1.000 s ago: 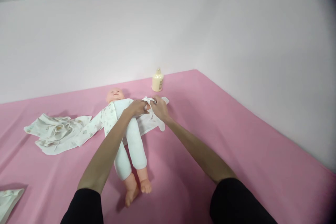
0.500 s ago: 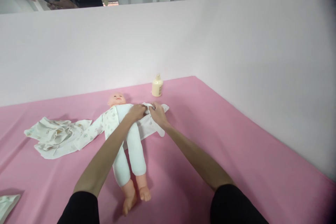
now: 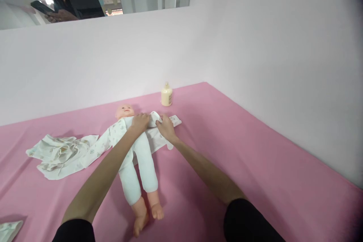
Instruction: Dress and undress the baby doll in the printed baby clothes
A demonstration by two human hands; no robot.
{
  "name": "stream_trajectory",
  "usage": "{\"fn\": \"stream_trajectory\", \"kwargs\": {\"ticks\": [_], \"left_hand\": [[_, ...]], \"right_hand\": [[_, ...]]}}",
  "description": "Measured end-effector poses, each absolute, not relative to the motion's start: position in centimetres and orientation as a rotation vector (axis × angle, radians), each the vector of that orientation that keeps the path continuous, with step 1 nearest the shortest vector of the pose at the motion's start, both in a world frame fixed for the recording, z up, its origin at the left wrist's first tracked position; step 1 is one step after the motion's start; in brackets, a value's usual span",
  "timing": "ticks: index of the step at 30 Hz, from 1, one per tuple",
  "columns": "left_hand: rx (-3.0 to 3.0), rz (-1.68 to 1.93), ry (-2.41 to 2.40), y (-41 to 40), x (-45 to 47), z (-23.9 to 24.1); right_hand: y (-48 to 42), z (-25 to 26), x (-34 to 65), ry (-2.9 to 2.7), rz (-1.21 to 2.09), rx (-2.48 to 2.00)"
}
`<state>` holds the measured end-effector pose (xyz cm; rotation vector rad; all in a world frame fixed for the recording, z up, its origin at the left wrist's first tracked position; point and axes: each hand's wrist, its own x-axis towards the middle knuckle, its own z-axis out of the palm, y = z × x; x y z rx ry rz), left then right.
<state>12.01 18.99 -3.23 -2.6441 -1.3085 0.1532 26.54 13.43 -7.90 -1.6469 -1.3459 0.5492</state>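
A baby doll [image 3: 145,162] with a white cloth body lies on its back, its bare plastic feet towards me. A white patterned baby shirt [image 3: 117,131] covers the side of its chest on my left and spreads out beneath it on the right. My left hand [image 3: 141,122] is closed over the doll's shoulder and upper arm on the right side; its fingertips are partly hidden. Beside it, my right hand [image 3: 166,127] pinches the edge of the shirt near its sleeve. The doll's hand on that side cannot be seen.
Crumpled patterned baby clothes [image 3: 64,155] lie left of the doll on the pink mat [image 3: 215,151]. A cream pump bottle [image 3: 166,95] stands near the back wall. Another folded cloth [image 3: 10,230] shows at the lower left. Behind the window, a person [image 3: 82,2] holds a dark device.
My left hand has shifted left, from the sleeve area onto the doll's shoulder. My right hand still holds the shirt, and more white cloth shows between the hands. The view has tilted slightly.
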Motion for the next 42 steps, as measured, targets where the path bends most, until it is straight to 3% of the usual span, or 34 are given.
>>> {"fn": "stream_trajectory", "kwargs": {"ticks": [5,13,20,28,31,37,42], "left_hand": [[-2.614,0.215,-1.345,20.1,12.3,-3.1],[-2.62,0.118,-1.459,21.2,12.0,-2.9],[-2.72,0.062,-1.437,20.1,10.0,-2.1],[-2.774,-0.449,-1.609,13.5,7.9,-1.4],[-2.744,-0.542,-1.675,9.9,8.6,-1.2],[-2.655,-0.685,-2.153,7.0,8.6,-1.0],[-2.61,-0.973,-2.376,7.7,6.8,-1.3]], "right_hand": [[13.1,-7.5,26.1,-1.48,0.498,-1.757],[14.3,-5.5,21.7,-1.402,0.579,-1.579],[13.8,-6.8,22.3,-1.515,0.497,-1.61],[13.7,-5.5,23.5,-1.494,0.46,-1.757],[14.3,-4.2,22.4,-1.394,0.661,-1.606],[14.0,-1.7,20.3,-1.007,1.503,-1.143],[14.3,-1.8,21.1,-1.153,1.614,-1.01]]}}
